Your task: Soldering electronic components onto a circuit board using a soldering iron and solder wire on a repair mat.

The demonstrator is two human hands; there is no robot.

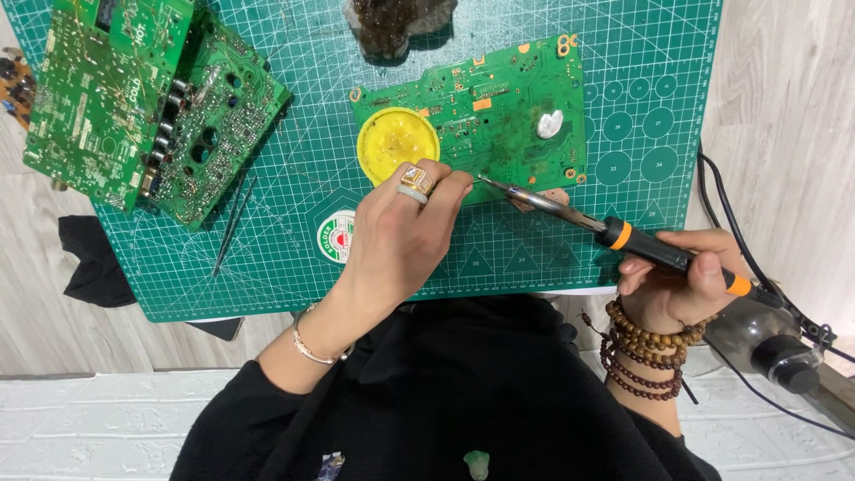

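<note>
Right hand (pixel 672 281) is closed in a pen-like grip around the black-and-orange handle of the soldering iron (pixel 623 236), its tip reaching past the left hand (pixel 401 227), whose fingertips are pinched together and pressed on the near edge of the green circuit board (pixel 485 116) just beside that tip. To my eye the joint would go best with the left hand holding the board flat and the tip resting steady on one spot rather than dragging. I count one iron, one yellow round tin (pixel 398 142) just beyond the left fingers, three boards counting the two stacked (pixel 142 98) far off to that hand's left, and one thin tweezers (pixel 233 223).
</note>
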